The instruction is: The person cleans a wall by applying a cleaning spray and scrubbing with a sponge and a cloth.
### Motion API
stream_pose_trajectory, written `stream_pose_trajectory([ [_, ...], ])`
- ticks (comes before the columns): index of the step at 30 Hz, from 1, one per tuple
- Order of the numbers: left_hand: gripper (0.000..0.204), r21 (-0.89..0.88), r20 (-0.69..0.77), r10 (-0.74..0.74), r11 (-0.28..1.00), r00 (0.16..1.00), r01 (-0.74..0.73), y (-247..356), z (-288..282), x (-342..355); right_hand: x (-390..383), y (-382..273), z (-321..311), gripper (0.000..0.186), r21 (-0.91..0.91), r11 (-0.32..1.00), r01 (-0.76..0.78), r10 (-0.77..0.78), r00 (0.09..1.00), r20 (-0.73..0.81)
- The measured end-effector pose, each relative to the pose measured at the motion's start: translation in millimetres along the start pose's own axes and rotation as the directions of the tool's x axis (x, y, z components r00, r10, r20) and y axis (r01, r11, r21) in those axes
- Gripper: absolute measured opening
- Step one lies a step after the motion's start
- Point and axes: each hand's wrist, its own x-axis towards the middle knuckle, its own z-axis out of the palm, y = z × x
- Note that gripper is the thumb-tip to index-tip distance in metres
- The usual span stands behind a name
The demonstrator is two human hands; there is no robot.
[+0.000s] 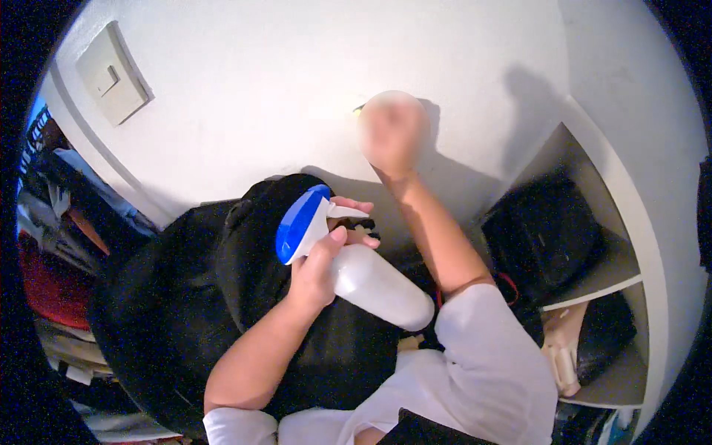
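Note:
My left hand (315, 271) is wrapped round the neck of a white spray bottle (382, 289), its thumb on top. The bottle is tilted, with its blue-topped spray head (302, 226) up to the left and its base down to the right. A white trigger (347, 211) sticks out by my fingertips. My right hand (394, 133) is raised at the white wall (259, 89) and looks closed like a fist. Blur covers its fingers, and a small yellow and dark bit (359, 110) shows at its left edge. What it holds is hidden.
Below the wall lies a large black bag (178, 297). White shelves (593, 297) on the right hold a black case (545, 222) and other items. A light switch (111, 74) sits on the wall at upper left. Clothes and a red item (55, 285) are stacked at the left.

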Motion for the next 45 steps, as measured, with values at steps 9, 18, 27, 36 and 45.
stream_pose_trajectory([
  [9, 0.045, 0.003, 0.037, -0.003, 1.000, 0.999, 0.003, -1.4, -1.1, 1.2, -14.5, 14.7, -4.7, 0.020, -0.046, 0.999, -0.025, 0.026, 1.000, 0.002],
  [18, 0.046, 0.020, -0.016, -0.036, 0.999, 0.999, 0.036, -2.4, 6.2, -4.5, -23.3, 22.0, -24.7, 0.019, -0.071, 0.996, -0.046, 0.051, 0.996, 0.075],
  [27, 0.048, 0.016, -0.028, -0.027, 0.999, 0.999, 0.027, -5.4, 9.9, -7.9, -20.7, 18.0, -23.5, 0.019, -0.011, 0.998, -0.064, 0.065, 0.996, 0.053],
  [36, 0.048, 0.035, -0.011, -0.002, 0.999, 1.000, 0.003, -10.5, 12.2, -4.3, -1.5, 16.9, -22.5, 0.018, 0.033, 0.999, -0.001, 0.000, 0.999, 0.044],
  [45, 0.050, 0.073, -0.025, 0.020, 0.997, 0.999, -0.018, -11.4, 16.9, -4.1, -4.9, 22.8, -31.2, 0.021, -0.040, 0.999, 0.018, -0.013, 0.992, 0.127],
])
